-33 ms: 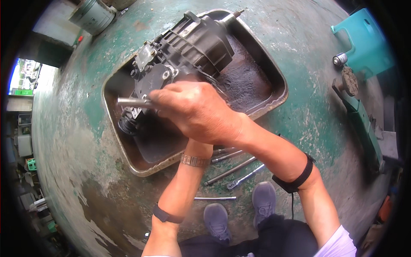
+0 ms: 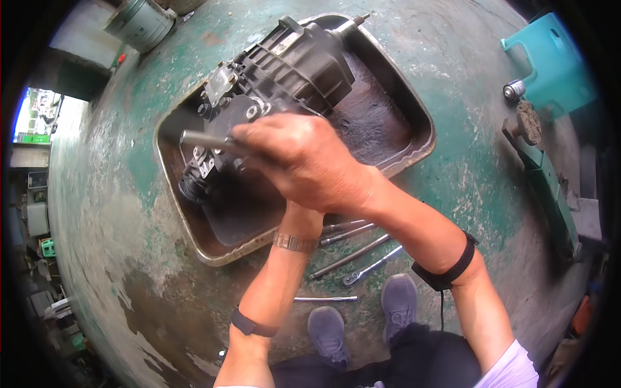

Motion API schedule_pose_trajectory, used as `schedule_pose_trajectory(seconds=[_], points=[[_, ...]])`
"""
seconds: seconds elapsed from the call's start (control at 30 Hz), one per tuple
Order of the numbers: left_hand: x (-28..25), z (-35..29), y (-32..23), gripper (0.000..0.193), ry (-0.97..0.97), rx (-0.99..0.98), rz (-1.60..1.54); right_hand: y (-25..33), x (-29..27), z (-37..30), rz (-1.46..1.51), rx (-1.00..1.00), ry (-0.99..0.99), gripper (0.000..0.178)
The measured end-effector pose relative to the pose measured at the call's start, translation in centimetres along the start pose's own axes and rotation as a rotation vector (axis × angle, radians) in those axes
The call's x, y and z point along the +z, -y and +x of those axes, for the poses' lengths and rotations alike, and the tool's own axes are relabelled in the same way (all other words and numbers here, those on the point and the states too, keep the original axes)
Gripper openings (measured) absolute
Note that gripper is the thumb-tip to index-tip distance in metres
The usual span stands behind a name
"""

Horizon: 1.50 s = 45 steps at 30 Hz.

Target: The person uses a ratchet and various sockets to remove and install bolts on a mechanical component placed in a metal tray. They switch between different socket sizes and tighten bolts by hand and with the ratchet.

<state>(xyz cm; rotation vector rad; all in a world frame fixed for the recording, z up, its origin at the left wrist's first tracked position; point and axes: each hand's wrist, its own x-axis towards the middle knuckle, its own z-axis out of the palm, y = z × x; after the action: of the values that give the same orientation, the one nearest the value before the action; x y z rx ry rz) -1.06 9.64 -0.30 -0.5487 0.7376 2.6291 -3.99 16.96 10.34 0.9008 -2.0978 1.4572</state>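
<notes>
My right hand is closed around a short metal bar, whose bare end sticks out to the left over the gearbox. Beneath it my left hand reaches in, its fingers hidden by the right one. Both are above a dark, ribbed gearbox that lies tilted in a grimy metal tray. Bolts and a round cover show near the bar; a shaft juts from the gearbox's far end.
On the floor just in front of my shoes lie a ratchet, a long bar and a thin rod. At right stand a turquoise stool, a small metal can and a green floor jack. A bucket is far left.
The bar's free end has swung slightly up and to the right, with my right hand turning a little. My left forearm stays nearly in place.
</notes>
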Motion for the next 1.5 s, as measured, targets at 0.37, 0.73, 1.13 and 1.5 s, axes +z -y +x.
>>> schedule_pose_trajectory(seconds=[0.37, 0.73, 1.13, 1.5], points=[[0.3, 0.7, 1.1, 0.016, -0.184, 0.009, -0.028, -3.7, -8.4, -2.1, 0.236, 0.58, -0.313, 0.023], [2.0, -0.5, 0.7, 0.016, -0.211, 0.063, 0.056, -11.3, -10.1, -9.6, 0.551, 1.078, -0.625, 0.022], [2.5, -0.7, 0.2, 0.015, -0.231, 0.065, 0.228, -10.2, -10.4, -10.9, 0.725, 1.184, -0.678, 0.014], [1.7, -0.3, 1.4, 0.016, -0.191, -0.029, 0.218, -1.7, -9.3, -6.4, 0.237, 0.648, -0.381, 0.02]])
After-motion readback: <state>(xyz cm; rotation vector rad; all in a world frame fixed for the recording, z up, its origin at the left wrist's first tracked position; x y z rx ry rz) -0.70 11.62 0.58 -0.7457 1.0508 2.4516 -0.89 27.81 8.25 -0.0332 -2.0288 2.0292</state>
